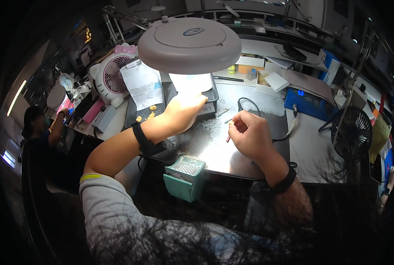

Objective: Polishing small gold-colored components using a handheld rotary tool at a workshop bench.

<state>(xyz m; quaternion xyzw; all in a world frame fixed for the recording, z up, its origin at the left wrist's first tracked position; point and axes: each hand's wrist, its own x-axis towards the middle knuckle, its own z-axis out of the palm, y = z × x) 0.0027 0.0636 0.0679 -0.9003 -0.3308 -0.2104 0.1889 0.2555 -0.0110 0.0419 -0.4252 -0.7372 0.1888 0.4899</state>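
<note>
My left hand (pixel 187 111) reaches over a black tray (pixel 214 93) beneath the lamp. Strong glare washes over it, and its fingers are mostly hidden. A white paper sheet (pixel 179 81) lies in that tray, just beyond the hand. Above the dark worktop (pixel 210 152), my right hand (pixel 251 134) is closed in a pinch. A thin stick with a reddish end (pixel 228 138) pokes out below its fingers, and a small yellowish bit shows at the fingertips. Several small gold-coloured pieces (pixel 152 115) rest on another dark tray (pixel 133 115), beside my left forearm.
A round lamp (pixel 190 48) hangs low over the worktop. A teal box with a mesh top (pixel 186 176) sits at the front edge. Right of the worktop are a blue device (pixel 307 105) with a cable and a black fan (pixel 352 132). Another person (pixel 38 128) is at the left.
</note>
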